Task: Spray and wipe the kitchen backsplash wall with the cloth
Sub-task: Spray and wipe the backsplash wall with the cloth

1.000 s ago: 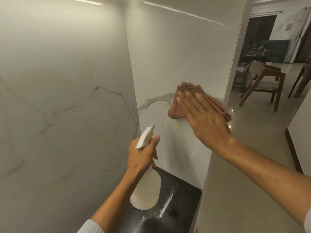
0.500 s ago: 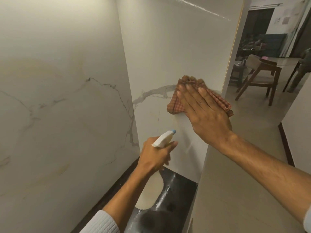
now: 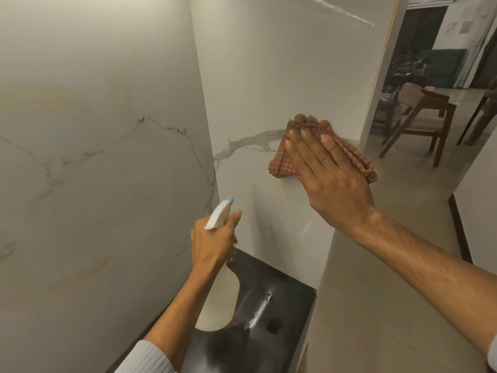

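The flat right hand [image 3: 330, 179] presses the cloth [image 3: 285, 162] on the wall [image 3: 282, 76] at centre right, while the left hand [image 3: 212, 240] grips the bottle [image 3: 217, 300], nozzle pointing up-right toward it.

- My right hand [image 3: 330, 179] covers most of the cloth [image 3: 282, 165]; only its edges show.
- My left hand [image 3: 212, 243] hides the neck and trigger of the spray bottle [image 3: 217, 300].
- Beyond the chair [image 3: 419, 117], the far room is too dark to make out.
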